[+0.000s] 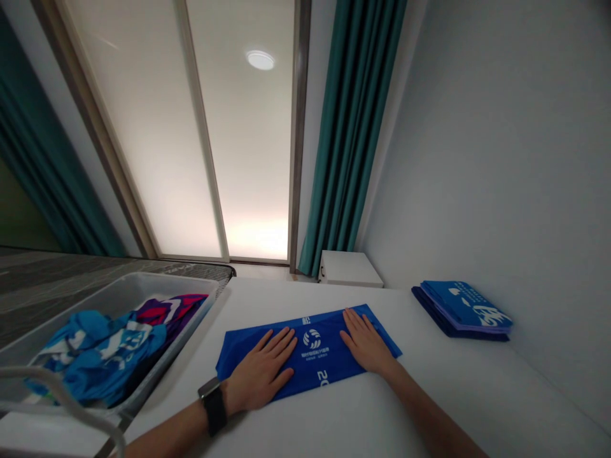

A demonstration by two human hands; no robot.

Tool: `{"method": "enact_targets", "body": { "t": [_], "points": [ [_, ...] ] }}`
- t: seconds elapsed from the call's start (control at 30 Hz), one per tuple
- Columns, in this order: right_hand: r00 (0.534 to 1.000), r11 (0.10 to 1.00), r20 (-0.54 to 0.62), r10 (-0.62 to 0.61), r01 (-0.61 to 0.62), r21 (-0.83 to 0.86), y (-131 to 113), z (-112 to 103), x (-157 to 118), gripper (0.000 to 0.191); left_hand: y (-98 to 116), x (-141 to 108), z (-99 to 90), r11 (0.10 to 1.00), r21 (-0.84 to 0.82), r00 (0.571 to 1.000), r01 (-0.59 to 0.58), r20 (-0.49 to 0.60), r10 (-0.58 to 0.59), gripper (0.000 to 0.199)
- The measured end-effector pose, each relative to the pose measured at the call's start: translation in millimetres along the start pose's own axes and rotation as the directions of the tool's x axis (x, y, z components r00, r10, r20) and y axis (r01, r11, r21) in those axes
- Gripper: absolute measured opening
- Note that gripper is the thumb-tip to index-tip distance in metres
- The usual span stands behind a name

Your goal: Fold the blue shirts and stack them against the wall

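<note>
A blue cloth bag with white print lies flattened on the white table, its long side running left to right. My left hand, with a dark watch on the wrist, rests palm down on its left part, fingers stretched out. On its right part lies my right hand, also flat with the fingers straight. Neither hand grips the fabric. A round white logo and lettering show between the hands; the parts under the palms are hidden.
To the left stands a translucent plastic bin with crumpled blue fabric and red-purple fabric. A stack of folded blue cloths lies at the right near the wall. Beyond the table is a small white cabinet. A pale cable crosses the lower left.
</note>
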State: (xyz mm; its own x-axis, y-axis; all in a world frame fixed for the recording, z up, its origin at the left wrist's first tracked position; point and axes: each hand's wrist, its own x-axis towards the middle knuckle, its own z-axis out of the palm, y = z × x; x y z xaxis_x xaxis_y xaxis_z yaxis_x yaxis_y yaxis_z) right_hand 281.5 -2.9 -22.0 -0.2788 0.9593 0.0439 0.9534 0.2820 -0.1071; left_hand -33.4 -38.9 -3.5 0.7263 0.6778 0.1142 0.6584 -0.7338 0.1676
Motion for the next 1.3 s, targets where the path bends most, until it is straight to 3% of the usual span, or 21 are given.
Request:
{"method": "enact_targets", "body": {
  "t": [0.07, 0.17, 0.3, 0.4, 0.6, 0.7, 0.83, 0.9, 0.97, 1.07, 1.3],
  "points": [
    [0.999, 0.999, 0.002, -0.036, 0.036, 0.005, 2.9, -1.5, 3.8, 0.071, 3.4, -0.5, -4.3, 1.000, -0.016, 0.999, -0.025, 0.028, 0.025, 0.059],
    [0.998, 0.998, -0.016, -0.063, 0.064, 0.023, 5.4, -2.3, 8.5, 0.070, 5.5, 9.5, -19.7, 0.984, -0.077, 0.982, -0.158, 0.089, 0.165, 0.059],
    [0.996, 0.996, -0.046, -0.077, 0.079, 0.051, 8.2, 0.6, 10.9, 0.068, 3.1, 34.9, -38.2, 0.913, -0.165, 0.907, -0.373, 0.145, 0.396, 0.062],
    [0.994, 0.993, -0.056, -0.099, 0.103, 0.065, 11.6, 2.3, 12.8, 0.066, 1.2, 46.0, -40.0, 0.887, -0.194, 0.872, -0.418, 0.188, 0.452, 0.068],
    [0.988, 0.979, -0.051, -0.145, 0.150, 0.139, 18.6, -4.6, 26.1, 0.065, 9.5, 39.9, -29.3, 0.918, -0.184, 0.907, -0.352, 0.175, 0.383, 0.072],
    [0.993, 0.983, -0.073, -0.095, 0.105, 0.152, 13.6, -7.9, 33.2, 0.066, 15.5, 37.0, -27.0, 0.932, -0.183, 0.928, -0.314, 0.149, 0.342, 0.072],
    [0.974, 0.982, -0.144, 0.175, -0.163, 0.092, -13.9, -3.6, 34.4, 0.066, 17.5, 36.9, -26.8, 0.937, -0.195, 0.936, -0.291, 0.147, 0.321, 0.072],
    [0.933, 0.936, -0.104, 0.345, -0.335, 0.104, -32.1, 2.3, 32.9, 0.069, 16.6, 37.1, -25.3, 0.936, -0.201, 0.937, -0.288, 0.140, 0.319, 0.071],
    [0.913, 0.911, -0.044, 0.405, -0.400, 0.100, -46.6, 8.6, 32.9, 0.071, 16.8, 37.0, -22.1, 0.939, -0.198, 0.940, -0.282, 0.137, 0.312, 0.072],
    [0.931, 0.931, -0.030, 0.365, -0.363, 0.041, -54.3, 15.0, 38.3, 0.069, 23.2, 35.5, -14.2, 0.957, -0.167, 0.955, -0.235, 0.141, 0.259, 0.071],
    [0.997, 0.998, -0.024, 0.069, -0.069, 0.001, -38.0, 12.0, 58.7, 0.070, 64.5, 31.5, 11.8, 0.994, -0.112, 1.000, 0.006, 0.026, -0.003, 0.063]
  ]
}}
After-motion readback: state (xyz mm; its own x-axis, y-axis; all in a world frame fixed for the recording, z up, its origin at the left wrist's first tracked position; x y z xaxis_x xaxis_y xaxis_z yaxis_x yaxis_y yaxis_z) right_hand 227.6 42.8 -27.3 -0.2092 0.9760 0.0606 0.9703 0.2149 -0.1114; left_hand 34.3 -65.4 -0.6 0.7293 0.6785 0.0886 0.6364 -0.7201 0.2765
